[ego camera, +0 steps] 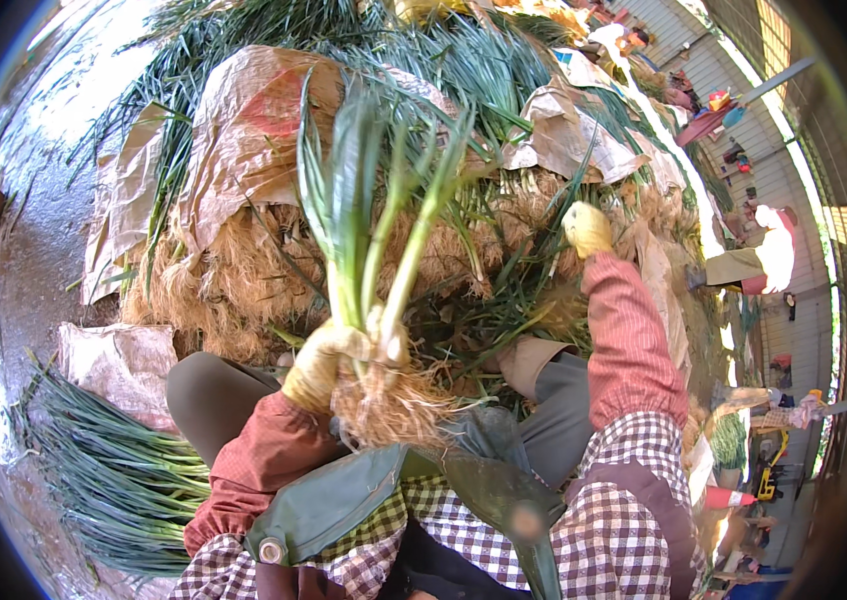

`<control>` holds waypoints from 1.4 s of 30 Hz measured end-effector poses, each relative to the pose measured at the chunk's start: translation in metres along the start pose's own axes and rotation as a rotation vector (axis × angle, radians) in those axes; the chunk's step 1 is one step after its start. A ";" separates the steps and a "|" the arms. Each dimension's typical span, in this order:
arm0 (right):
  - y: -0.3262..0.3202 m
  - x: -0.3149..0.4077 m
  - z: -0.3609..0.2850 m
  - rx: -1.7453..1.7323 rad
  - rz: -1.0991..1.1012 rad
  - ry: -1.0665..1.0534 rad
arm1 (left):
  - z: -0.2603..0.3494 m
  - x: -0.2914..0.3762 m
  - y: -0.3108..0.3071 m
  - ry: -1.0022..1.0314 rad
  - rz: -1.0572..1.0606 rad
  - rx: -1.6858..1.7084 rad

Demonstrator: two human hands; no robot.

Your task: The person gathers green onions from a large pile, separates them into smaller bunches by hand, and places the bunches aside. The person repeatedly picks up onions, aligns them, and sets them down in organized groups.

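Note:
My left hand (322, 367), in a yellowish glove, grips a small bunch of green onions (387, 307) near its white bases. The green leaves point up and away from me, and tangled pale roots (390, 409) hang toward my lap. Out to the right is my right hand (587, 229), also gloved, with its fingers curled. It is beside the rooty edge of the heap, close to a few loose green leaves; whether it holds anything is hidden. Loose leaves and trimmings (491, 330) lie on the ground between my bent legs.
A large heap of green onions (461, 67) rises ahead, its brown roots (236, 277) facing me, partly under woven sacks (266, 120). More green onions (116, 472) lie at my left on wet floor (26, 247). A person (757, 255) and a traffic cone (727, 497) are at right.

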State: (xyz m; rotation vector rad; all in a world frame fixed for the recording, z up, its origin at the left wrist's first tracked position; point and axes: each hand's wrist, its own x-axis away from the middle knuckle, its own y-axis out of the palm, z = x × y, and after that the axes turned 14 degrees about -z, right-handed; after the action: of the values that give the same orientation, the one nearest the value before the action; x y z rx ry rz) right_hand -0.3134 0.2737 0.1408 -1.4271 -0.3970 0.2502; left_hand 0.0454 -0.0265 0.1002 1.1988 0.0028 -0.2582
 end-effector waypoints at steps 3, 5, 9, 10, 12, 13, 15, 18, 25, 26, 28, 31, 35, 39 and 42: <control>0.032 0.037 -0.050 -0.879 -0.297 0.033 | 0.008 -0.008 0.003 0.026 0.154 -0.018; 0.054 0.067 -0.110 -1.274 -0.491 -0.112 | -0.014 -0.022 -0.022 -0.153 0.292 -0.213; 0.112 0.097 -0.208 -0.922 -0.493 -0.524 | -0.063 -0.021 -0.048 -0.316 0.349 -0.318; 0.117 0.089 -0.204 -0.861 -0.253 -0.463 | -0.059 -0.021 -0.048 -0.352 0.355 -0.351; 0.129 0.063 -0.181 -0.703 0.160 -0.192 | -0.046 -0.022 -0.043 -0.371 0.384 -0.363; 0.118 0.052 -0.173 -0.565 0.064 0.065 | -0.040 -0.024 -0.043 -0.349 0.413 -0.339; 0.142 0.032 -0.132 -0.359 0.054 0.254 | -0.038 -0.038 -0.046 -0.259 0.405 -0.287; 0.148 0.020 -0.125 -0.632 -0.431 0.218 | -0.040 -0.045 -0.065 -0.203 0.446 -0.365; 0.140 0.119 -0.235 -1.591 -0.662 -0.012 | -0.055 -0.039 -0.076 -0.234 0.597 -0.415; 0.136 0.111 -0.235 -1.558 -0.638 0.070 | -0.054 -0.039 -0.072 -0.255 0.633 -0.399; 0.136 0.074 -0.222 -1.644 -0.527 0.122 | -0.056 -0.040 -0.072 -0.281 0.562 -0.483; 0.124 0.059 -0.218 -1.268 -0.347 -0.063 | -0.056 -0.040 -0.071 -0.265 0.591 -0.577; 0.086 0.092 -0.233 -1.018 -0.211 -0.317 | -0.058 -0.038 -0.077 -0.268 0.655 -0.580; 0.043 0.136 -0.251 -1.248 -0.083 -0.560 | -0.056 -0.037 -0.074 -0.281 0.669 -0.567; -0.005 0.139 -0.241 -1.528 0.274 -0.636 | -0.058 -0.033 -0.072 -0.233 0.632 -0.579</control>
State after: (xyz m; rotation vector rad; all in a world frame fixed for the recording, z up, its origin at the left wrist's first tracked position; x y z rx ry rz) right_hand -0.0883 0.1104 0.1395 -2.9138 -1.0312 0.7152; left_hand 0.0070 0.0086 0.0171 0.5434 -0.4682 0.1589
